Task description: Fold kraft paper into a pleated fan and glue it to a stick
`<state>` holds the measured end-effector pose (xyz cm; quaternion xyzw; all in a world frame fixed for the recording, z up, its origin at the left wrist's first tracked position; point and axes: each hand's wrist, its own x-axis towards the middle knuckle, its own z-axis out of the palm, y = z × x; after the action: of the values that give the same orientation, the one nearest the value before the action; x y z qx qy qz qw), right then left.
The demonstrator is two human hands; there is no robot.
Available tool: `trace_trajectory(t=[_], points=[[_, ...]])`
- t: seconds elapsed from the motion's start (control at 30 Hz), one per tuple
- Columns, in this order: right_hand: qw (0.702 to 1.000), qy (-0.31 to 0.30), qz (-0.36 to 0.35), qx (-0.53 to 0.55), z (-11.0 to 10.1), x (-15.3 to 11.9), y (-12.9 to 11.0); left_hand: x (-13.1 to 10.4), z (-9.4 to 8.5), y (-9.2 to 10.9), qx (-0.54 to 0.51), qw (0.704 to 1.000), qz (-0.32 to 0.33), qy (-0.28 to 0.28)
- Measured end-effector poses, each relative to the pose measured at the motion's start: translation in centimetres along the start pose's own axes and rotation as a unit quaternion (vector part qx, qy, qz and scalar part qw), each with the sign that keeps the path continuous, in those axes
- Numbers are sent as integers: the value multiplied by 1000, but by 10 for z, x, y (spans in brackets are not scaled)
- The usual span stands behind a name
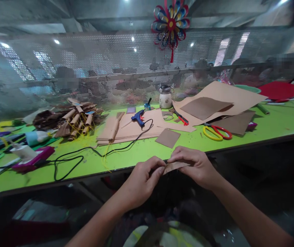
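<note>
Hands (143, 180) pinching paper strip (175, 166), lidded jar (165, 99), black stick (149, 101) in blue pot (147, 107)

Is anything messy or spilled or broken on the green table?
I can't see anything spilled or broken. It's a bit messy, though: the black cord curls loosely across the green table, thin yellow strings trail to its front edge, and the blue glue gun lies on its side on brown paper.

Dim room, small overhead glares
</note>
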<state>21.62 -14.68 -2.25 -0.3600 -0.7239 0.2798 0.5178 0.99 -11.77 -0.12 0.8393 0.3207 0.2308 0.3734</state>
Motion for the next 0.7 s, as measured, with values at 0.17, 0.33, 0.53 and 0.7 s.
trace_trajectory(t=[0.17,0.33,0.53,0.7], points=[[1000,-23,-8,7,0,-2,0,-4,0,-2,-7,1000,-8,-10],[999,-39,1,6,0,-4,0,-7,-1,-3,8,1000,-10,-12],[999,-39,6,15,0,-6,-1,-8,-1,0,22,1000,-5,-8],[998,-28,37,31,0,-9,0,-11,0,-1,7,1000,-2,-4]])
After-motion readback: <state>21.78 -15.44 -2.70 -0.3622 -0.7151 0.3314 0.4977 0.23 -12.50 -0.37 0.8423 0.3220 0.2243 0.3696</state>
